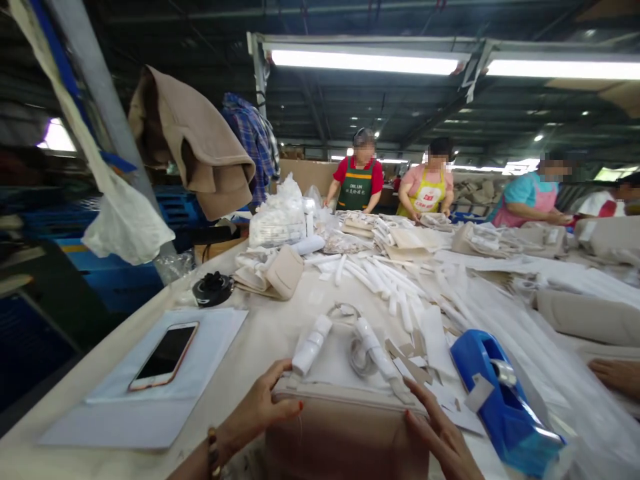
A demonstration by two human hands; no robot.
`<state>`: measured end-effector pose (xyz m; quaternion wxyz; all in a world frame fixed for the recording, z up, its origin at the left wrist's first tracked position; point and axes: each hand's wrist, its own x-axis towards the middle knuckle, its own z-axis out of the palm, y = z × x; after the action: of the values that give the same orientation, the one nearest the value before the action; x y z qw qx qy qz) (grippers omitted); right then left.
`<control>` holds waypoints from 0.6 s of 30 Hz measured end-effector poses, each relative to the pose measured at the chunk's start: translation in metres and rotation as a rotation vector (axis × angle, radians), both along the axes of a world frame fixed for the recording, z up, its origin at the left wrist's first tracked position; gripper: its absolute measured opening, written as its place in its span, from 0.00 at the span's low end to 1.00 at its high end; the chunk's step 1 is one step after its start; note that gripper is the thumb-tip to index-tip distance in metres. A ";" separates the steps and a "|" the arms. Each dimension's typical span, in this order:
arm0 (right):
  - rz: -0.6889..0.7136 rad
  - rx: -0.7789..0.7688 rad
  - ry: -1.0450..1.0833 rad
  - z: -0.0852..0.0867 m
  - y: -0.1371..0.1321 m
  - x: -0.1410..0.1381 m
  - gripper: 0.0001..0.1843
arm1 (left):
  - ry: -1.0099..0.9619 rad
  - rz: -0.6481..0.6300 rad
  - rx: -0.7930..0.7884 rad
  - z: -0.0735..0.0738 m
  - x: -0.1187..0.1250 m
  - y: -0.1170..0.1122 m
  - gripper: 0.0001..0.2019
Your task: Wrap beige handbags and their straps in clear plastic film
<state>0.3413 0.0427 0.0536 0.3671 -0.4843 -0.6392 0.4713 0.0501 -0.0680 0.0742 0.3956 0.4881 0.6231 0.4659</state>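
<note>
A beige handbag (345, 433) stands at the near edge of the table in front of me. White wrapping (313, 345) covers the two sides of its handle, and a coiled pale strap or cord (361, 357) lies between them. My left hand (263, 403) grips the bag's top left corner, thumb on the near face and fingers on the upper edge. At the top right corner my right hand (435, 430) holds the bag in the same way. The bag's lower part runs out of view.
A blue tape dispenser (500, 400) sits right of the bag. To the left, a phone (165, 355) lies on white sheets (125, 420). White foam tubes (380, 277) and a black round object (213, 288) lie farther back. Several co-workers (357, 180) stand across the table; another person's hand (617, 377) is at right.
</note>
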 end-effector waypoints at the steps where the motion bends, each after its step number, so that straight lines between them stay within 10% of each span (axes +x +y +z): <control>1: 0.008 0.016 0.005 0.002 0.000 -0.005 0.31 | 0.019 0.024 -0.001 0.000 0.004 0.001 0.27; 18: 0.083 -0.032 0.100 -0.016 0.014 -0.003 0.24 | -0.070 0.057 -0.142 -0.010 0.004 0.014 0.20</control>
<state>0.3379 0.0567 0.0377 0.3712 -0.4391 -0.6320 0.5197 0.0544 -0.0535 0.0638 0.4371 0.4243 0.6541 0.4484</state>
